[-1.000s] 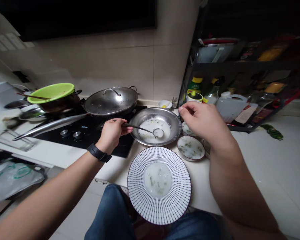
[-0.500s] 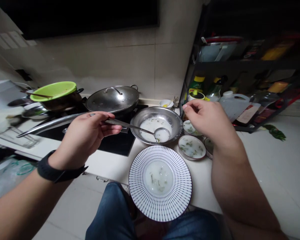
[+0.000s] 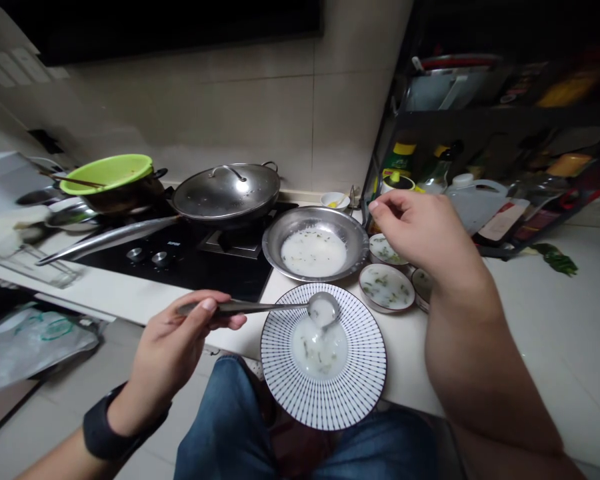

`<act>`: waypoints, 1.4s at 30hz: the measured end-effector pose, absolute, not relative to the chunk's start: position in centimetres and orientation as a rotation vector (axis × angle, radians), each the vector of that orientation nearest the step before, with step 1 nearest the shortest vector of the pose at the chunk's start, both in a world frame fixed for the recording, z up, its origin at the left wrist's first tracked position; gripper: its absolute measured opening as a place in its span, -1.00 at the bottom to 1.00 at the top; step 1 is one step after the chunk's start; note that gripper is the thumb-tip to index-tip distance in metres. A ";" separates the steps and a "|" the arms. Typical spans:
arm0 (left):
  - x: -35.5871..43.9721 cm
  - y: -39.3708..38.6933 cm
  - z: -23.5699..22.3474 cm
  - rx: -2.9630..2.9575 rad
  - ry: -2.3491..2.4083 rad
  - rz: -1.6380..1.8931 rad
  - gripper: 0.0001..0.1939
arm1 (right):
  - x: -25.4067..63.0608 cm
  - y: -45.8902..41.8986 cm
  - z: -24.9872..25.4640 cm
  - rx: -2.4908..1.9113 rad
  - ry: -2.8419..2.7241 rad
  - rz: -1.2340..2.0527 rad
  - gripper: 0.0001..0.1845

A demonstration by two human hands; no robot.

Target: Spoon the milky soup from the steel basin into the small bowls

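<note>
Over the patterned plate now, the ladle has moved across from the metal basin, where its bowl was half a second ago. I see milky liquid in the ladle, whose bowl is above the far part of the plate. The left hand grips its handle, fingers closed around it. Milky soup with green bits lies in the plate's centre.

Just beyond the plate, the basin sits on the pale surface, holding more of the same liquid. To its right I see the near small bowl and the far small bowl, both with green bits in milky liquid; a third is partly hidden behind the right forearm. The right hand hovers above them, thumb and fingers curled closed; I cannot tell whether anything is between them.

Farther left, a lidded pan and a pot topped by a green bowl stand at the black stove.
</note>
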State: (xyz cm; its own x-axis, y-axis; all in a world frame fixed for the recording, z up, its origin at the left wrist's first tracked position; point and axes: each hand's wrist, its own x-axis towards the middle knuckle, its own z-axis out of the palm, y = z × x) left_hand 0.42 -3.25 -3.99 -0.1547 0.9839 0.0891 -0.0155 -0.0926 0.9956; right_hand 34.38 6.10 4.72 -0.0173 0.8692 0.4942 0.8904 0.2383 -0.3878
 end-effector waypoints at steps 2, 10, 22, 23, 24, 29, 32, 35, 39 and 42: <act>0.1 -4.3 -5.2 1.308 1.258 1.407 -0.79 | 34.3 6.1 4.8 -1.611 -1.863 -0.038 -0.70; -2.1 -7.7 -6.9 2.277 0.973 1.153 -0.51 | 34.3 6.0 4.8 -1.636 -1.869 -0.030 -0.71; 2.6 1.5 -4.1 1.619 1.357 1.680 -0.73 | 34.3 6.1 4.6 -1.614 -1.872 -0.056 -0.70; 3.2 3.3 -4.0 1.569 1.361 1.662 -0.71 | 34.3 6.1 4.6 -1.612 -1.875 -0.060 -0.70; 3.8 5.1 -4.0 1.539 1.369 1.642 -0.70 | 34.3 6.2 4.5 -1.609 -1.880 -0.065 -0.70; 6.3 12.0 -4.7 1.668 1.466 1.529 -0.74 | 34.4 6.3 4.4 -1.604 -1.894 -0.075 -0.71; 7.9 14.5 -5.2 1.816 1.504 1.487 -0.77 | 34.5 6.3 4.4 -1.598 -1.891 -0.068 -0.70; 9.5 15.9 -5.8 1.946 1.486 1.425 -0.76 | 34.7 6.2 4.5 -1.590 -1.884 -0.052 -0.70; 10.9 16.2 -6.6 1.902 1.397 1.380 -0.80 | 34.8 6.1 4.6 -1.587 -1.873 -0.048 -0.70; 11.6 16.1 -6.7 1.616 1.389 1.418 -0.86 | 34.8 6.1 4.6 -1.600 -1.872 -0.062 -0.70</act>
State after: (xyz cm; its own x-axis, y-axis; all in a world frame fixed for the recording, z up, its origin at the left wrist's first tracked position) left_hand 11.59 16.10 -6.67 -0.1041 0.9332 0.3439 0.3245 -0.2950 0.8987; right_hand 34.83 6.13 4.64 -0.0287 0.8620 0.5060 0.8937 0.2489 -0.3733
